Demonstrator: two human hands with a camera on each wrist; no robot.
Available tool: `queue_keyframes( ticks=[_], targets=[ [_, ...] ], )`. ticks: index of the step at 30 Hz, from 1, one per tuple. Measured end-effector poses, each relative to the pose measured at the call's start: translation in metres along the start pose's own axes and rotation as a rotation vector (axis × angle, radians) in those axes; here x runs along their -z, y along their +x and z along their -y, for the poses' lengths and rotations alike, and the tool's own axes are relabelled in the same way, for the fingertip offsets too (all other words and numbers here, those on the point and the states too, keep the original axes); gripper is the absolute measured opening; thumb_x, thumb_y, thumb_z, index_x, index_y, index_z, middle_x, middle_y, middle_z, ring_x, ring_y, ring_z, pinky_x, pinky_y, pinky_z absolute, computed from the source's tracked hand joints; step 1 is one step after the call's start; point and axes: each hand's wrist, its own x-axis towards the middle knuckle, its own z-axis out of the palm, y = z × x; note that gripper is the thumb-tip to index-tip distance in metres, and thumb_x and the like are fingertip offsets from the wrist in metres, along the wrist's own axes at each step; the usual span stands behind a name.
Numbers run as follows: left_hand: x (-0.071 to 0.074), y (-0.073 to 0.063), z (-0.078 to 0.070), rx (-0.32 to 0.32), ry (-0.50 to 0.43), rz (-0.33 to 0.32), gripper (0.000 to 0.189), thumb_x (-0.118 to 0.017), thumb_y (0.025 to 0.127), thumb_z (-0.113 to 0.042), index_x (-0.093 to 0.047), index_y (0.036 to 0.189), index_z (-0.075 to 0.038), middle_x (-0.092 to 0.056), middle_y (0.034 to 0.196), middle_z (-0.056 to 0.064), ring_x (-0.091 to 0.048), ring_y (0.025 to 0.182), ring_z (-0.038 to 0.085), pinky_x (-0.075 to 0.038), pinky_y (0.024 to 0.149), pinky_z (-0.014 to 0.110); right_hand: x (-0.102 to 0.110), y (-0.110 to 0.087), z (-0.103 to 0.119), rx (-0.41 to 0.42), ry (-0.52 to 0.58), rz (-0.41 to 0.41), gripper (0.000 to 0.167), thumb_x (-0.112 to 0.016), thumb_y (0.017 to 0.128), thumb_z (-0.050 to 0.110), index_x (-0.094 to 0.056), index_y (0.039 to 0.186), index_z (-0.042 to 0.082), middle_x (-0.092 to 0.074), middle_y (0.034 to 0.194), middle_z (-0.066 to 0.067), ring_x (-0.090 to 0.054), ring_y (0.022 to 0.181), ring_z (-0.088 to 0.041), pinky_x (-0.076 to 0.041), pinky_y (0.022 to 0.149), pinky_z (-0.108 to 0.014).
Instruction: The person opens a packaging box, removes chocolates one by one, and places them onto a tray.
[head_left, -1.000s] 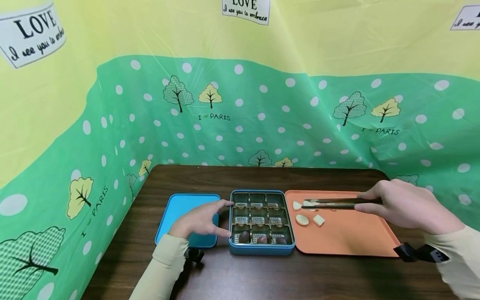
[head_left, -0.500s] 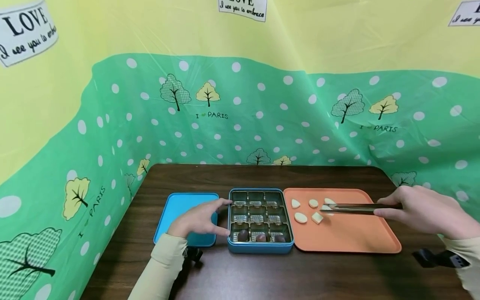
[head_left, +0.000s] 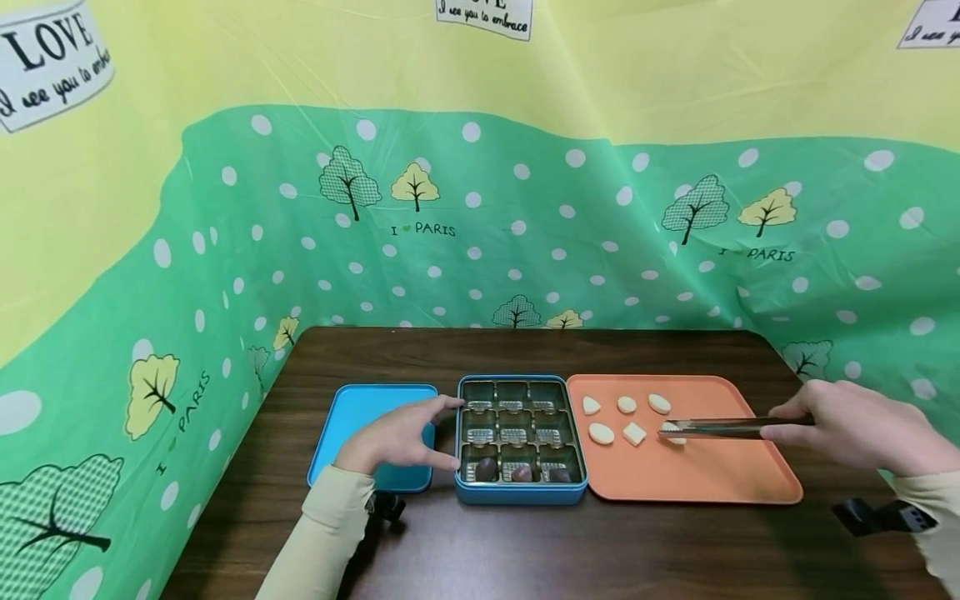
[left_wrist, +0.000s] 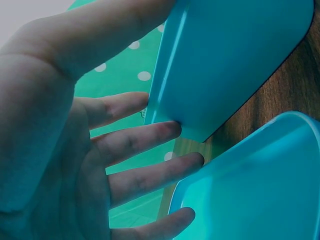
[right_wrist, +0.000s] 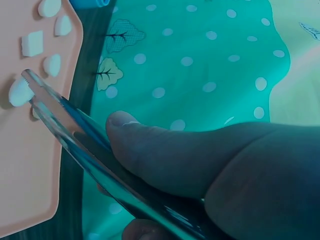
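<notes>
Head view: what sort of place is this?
Probably a makeshift recording booth: a yellow-and-green printed sheet hangs behind and beside a dark brown wood-grained table, with a black wrist-worn device in view.

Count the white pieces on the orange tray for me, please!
6: far row, left piece, middle piece, right piece; near row, oval piece, square piece, last piece, partly covered by the tongs. I see no others.
</notes>
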Motion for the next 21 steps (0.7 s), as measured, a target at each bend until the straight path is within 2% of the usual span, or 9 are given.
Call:
queue_keyframes(
  ticks=[2, 9, 12, 14, 18, 19, 21],
  targets=[
    [0.0000, 0.0002, 0.0000, -0.002, 0.004, 0.001, 0.096, -0.087, 0.083, -0.053, -0.042, 0.161, -0.019, -0.050, 0.158, 0.009, -0.056, 0.133, 0.035, -0.049, 0.106, 0.058, -0.0006, 0.0020, -0.0017, 0.001, 0.006, 0.005, 0.045, -0.076, 0.095, 0.042, -0.081, 0.112, 0.001, -0.079, 0.103, -0.015, -0.045, 0.058, -0.013, -0.035, 0.053, -0.030],
    [0.0003, 0.0003, -0.0002, -0.004, 0.002, 0.002, 0.097, -0.087, 0.083, -0.053, -0.042, 0.161, -0.018, -0.051, 0.157, 0.009, -0.056, 0.132, 0.035, -0.049, 0.105, 0.057, -0.0006, 0.0046, -0.0040, 0.010, 0.006, 0.010, 0.049, -0.076, 0.094, 0.045, -0.080, 0.114, 0.000, -0.078, 0.104, -0.016, -0.047, 0.060, -0.013, -0.037, 0.054, -0.030],
    [0.0002, 0.0005, 0.0001, -0.008, 0.004, 0.001, 0.096, -0.087, 0.083, -0.053, -0.042, 0.161, -0.018, -0.051, 0.157, 0.009, -0.056, 0.132, 0.035, -0.049, 0.105, 0.057, -0.0004, 0.0036, -0.0032, 0.011, 0.008, 0.002, 0.049, -0.076, 0.095, 0.043, -0.080, 0.114, -0.002, -0.079, 0.100, -0.012, -0.043, 0.056, -0.012, -0.034, 0.052, -0.029],
    [0.0001, 0.0007, 0.0002, -0.009, 0.007, 0.000, 0.096, -0.087, 0.083, -0.053, -0.042, 0.160, -0.018, -0.051, 0.157, 0.009, -0.056, 0.132, 0.035, -0.049, 0.105, 0.057, -0.0007, 0.0025, -0.0021, 0.008, 0.009, 0.003, 0.050, -0.075, 0.096, 0.042, -0.079, 0.115, -0.003, -0.076, 0.088, -0.007, -0.039, 0.052, -0.011, -0.033, 0.050, -0.028],
    [0.0002, 0.0007, 0.0001, -0.010, 0.010, 0.000, 0.096, -0.087, 0.083, -0.053, -0.043, 0.160, -0.018, -0.051, 0.157, 0.009, -0.056, 0.132, 0.035, -0.049, 0.106, 0.057, 0.0000, 0.0004, 0.0011, -0.001, -0.002, 0.006, 0.054, -0.073, 0.097, 0.043, -0.077, 0.117, -0.007, -0.059, 0.067, 0.002, -0.034, 0.047, -0.009, -0.033, 0.049, -0.028],
    [0.0002, 0.0007, 0.0001, -0.010, 0.011, 0.000, 0.096, -0.087, 0.083, -0.053, -0.042, 0.160, -0.018, -0.051, 0.157, 0.008, -0.057, 0.132, 0.035, -0.049, 0.106, 0.056, 0.0006, 0.0001, 0.0021, -0.003, -0.006, 0.006, 0.055, -0.072, 0.098, 0.043, -0.076, 0.118, -0.008, -0.060, 0.068, -0.001, -0.034, 0.047, -0.009, -0.034, 0.049, -0.028],
    [0.0004, 0.0007, 0.0000, -0.011, 0.012, 0.001, 0.096, -0.087, 0.083, -0.053, -0.042, 0.160, -0.018, -0.051, 0.157, 0.008, -0.057, 0.132, 0.035, -0.049, 0.105, 0.056, 0.0023, -0.0004, 0.0042, -0.006, -0.014, 0.003, 0.057, -0.072, 0.097, 0.045, -0.076, 0.118, -0.008, -0.071, 0.079, -0.010, -0.038, 0.049, -0.012, -0.037, 0.052, -0.030]
  ],
)
